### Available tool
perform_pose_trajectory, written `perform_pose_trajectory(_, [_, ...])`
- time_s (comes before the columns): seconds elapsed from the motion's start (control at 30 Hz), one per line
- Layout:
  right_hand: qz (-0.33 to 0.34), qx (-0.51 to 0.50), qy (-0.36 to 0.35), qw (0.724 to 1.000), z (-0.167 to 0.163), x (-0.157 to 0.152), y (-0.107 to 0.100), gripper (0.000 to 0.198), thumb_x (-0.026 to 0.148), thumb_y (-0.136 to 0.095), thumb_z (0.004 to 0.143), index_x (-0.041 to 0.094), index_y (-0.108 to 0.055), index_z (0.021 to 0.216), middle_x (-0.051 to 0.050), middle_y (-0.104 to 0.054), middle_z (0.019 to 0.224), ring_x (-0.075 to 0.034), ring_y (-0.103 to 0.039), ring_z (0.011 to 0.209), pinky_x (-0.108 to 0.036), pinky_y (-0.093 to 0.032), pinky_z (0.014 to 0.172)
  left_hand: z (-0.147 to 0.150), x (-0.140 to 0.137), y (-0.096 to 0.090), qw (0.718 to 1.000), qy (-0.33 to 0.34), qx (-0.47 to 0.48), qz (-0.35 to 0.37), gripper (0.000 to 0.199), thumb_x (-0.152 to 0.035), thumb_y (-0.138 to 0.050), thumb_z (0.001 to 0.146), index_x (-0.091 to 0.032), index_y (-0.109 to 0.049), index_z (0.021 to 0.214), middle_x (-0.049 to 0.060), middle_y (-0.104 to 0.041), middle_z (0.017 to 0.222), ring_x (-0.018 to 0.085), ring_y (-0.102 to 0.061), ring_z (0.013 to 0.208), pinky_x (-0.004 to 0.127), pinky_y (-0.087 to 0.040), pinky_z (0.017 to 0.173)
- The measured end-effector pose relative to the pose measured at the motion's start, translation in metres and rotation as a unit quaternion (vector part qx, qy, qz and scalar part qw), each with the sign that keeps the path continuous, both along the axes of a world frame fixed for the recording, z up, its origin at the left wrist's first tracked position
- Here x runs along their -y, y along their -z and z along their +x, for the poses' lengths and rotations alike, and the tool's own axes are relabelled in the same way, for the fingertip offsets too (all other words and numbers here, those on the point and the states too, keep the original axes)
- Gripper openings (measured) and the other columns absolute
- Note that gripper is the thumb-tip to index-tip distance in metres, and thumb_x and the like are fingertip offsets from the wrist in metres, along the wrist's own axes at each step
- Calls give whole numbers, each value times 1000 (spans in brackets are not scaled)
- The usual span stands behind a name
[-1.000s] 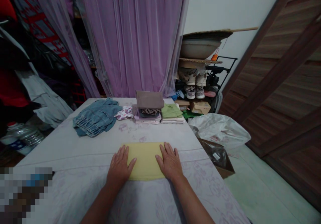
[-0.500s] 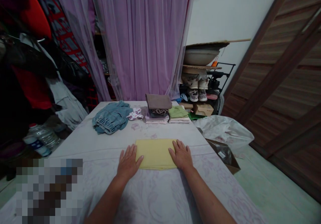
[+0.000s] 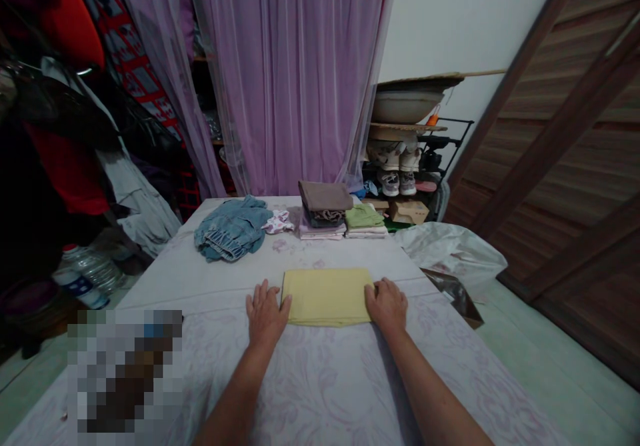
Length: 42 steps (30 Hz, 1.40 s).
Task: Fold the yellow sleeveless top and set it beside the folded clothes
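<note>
A folded yellow cloth [image 3: 327, 296] lies flat as a neat rectangle on the patterned bedsheet in front of me. Beside its left edge rests my left hand [image 3: 267, 311], palm down with fingers apart and the thumb at the edge. My right hand [image 3: 390, 305] is at the opposite edge, its fingers bent but apart, with the thumb side touching the fabric. Neither hand lifts the cloth. Whatever lies beneath the right fingertips is hidden.
Crumpled blue denim clothing [image 3: 233, 229] lies at the far left of the bed, next to a small printed cloth [image 3: 279, 222]. Folded stacks stand farther right, topped by a brown garment [image 3: 326, 196] and a green one [image 3: 365, 216]. A shoe rack [image 3: 400, 159] stands behind.
My hands have moved from resting on the cloth's side portions to its outer edges, with the right fingers more bent. The whole view has shifted slightly.
</note>
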State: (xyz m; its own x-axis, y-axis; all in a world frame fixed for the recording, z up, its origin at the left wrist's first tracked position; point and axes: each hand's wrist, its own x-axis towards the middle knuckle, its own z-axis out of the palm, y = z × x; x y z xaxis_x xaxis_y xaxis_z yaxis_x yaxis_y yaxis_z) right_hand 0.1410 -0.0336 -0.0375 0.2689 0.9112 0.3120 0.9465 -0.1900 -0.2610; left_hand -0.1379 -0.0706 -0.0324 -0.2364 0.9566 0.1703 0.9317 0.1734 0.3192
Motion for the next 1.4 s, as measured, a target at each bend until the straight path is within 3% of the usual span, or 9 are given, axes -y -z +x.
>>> perform_pose_trajectory(0.27, [11,-45,-58,997,8,-2,10,33,38,-45,88,16,-67,99,-14,-61,129,-26,-51,122,-41,-31,106,-1,0,-1,999,31,15,-5,24,-38,-51,90,-23,-66,100,7,-52,145,30,-34,141,61,-17,115])
perform_pose_trajectory(0.47, [22,-128,-139,982,13,3,10,39,43,-44,83,16,-63,104,-10,-70,96,-23,-63,92,-33,-45,87,-2,-2,1,997,67,26,-4,21,-32,-49,91,-25,-67,98,4,-57,140,27,-39,139,59,-16,117])
perform_pose_trajectory(0.7, [5,-249,-101,963,12,9,7,55,50,-47,75,20,-54,120,-5,-71,99,-20,-63,72,-31,-48,72,1,-5,5,990,116,76,36,24,-27,-42,93,-22,-62,105,5,-71,111,19,-63,109,40,-34,112])
perform_pose_trajectory(0.77, [4,-269,-98,958,11,11,5,62,48,-48,75,21,-49,130,-5,-71,100,-20,-65,75,-30,-48,71,2,-7,7,990,101,80,50,28,-29,-43,93,-20,-60,113,7,-69,116,20,-62,110,38,-40,108])
perform_pose_trajectory(0.87, [10,-287,-97,953,9,13,1,64,44,-46,77,20,-46,136,-6,-71,100,-21,-66,78,-30,-47,70,4,-11,8,997,34,36,51,47,-38,-46,91,-14,-52,132,15,-49,145,28,-43,135,46,-33,112])
perform_pose_trajectory(0.93, [34,-295,-88,951,9,15,0,60,43,-44,78,20,-49,133,-7,-70,102,-21,-66,79,-29,-48,72,7,-14,6,1000,9,1,9,56,-45,-46,91,-12,-50,136,18,-38,153,34,-30,143,54,-24,115])
perform_pose_trajectory(1.03, [88,-310,-42,946,11,14,1,56,43,-43,80,18,-54,129,-9,-69,105,-21,-65,81,-30,-48,73,14,-20,0,998,25,-11,-56,54,-48,-43,93,-17,-54,135,14,-40,153,34,-27,144,59,-18,115])
perform_pose_trajectory(1.2, [145,-370,39,917,24,4,13,64,47,-49,74,17,-53,130,-6,-68,97,-21,-63,76,-31,-48,69,36,-26,-7,994,73,-4,-84,46,-46,-46,92,-24,-57,131,8,-41,153,31,-27,145,59,-15,116])
perform_pose_trajectory(1.4, [54,-521,26,852,50,-7,19,74,44,-66,68,16,-50,136,-7,-70,92,-21,-67,74,-31,-53,64,47,-26,6,993,121,9,-15,45,-37,-46,93,-18,-53,134,11,-51,145,28,-36,141,53,-18,118])
